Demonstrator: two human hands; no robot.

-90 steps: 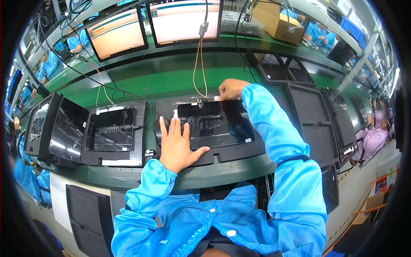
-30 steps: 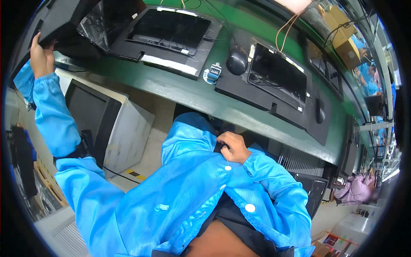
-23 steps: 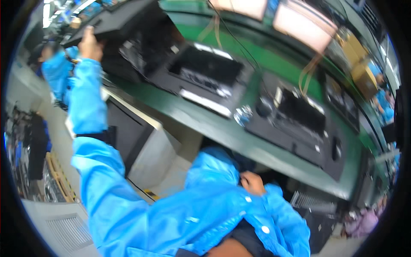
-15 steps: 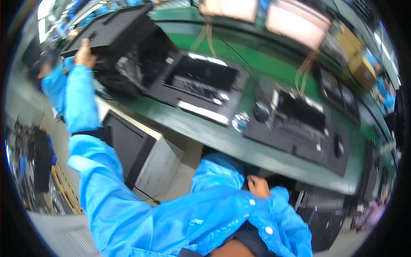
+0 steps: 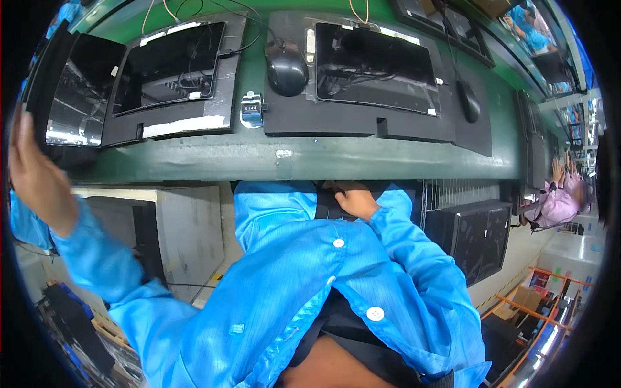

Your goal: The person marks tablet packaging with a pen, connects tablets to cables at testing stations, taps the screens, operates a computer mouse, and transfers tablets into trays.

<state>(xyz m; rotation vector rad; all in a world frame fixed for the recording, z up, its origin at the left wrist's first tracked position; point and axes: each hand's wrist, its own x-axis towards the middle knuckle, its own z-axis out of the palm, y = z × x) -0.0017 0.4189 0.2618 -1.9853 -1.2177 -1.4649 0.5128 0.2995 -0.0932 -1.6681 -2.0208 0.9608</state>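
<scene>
My left hand (image 5: 42,178) is raised at the far left with its fingers stretched out, beside the edge of a black tray (image 5: 44,97). Whether the fingertips touch that edge I cannot tell. Against this tray leans or lies a glossy black screen panel (image 5: 87,87). My right hand (image 5: 354,200) rests on my lap just below the bench edge, fingers loosely curled, with no object visible in it; its fingertips are partly hidden. Two more screen panels lie on black pads on the bench: the left panel (image 5: 169,68) and the right panel (image 5: 375,68).
On the green bench (image 5: 310,161) are a black mouse (image 5: 286,70), a second mouse (image 5: 468,102) and a small tally counter (image 5: 252,110). Cables run at the back. Below stand a pale cabinet (image 5: 187,233) and black trays (image 5: 472,239). A person in pink (image 5: 561,204) is at far right.
My view has swung left to right and levelled. The large black tray stack that my left hand gripped at the upper left now shows only at the far left edge; that hand's fingers have straightened.
</scene>
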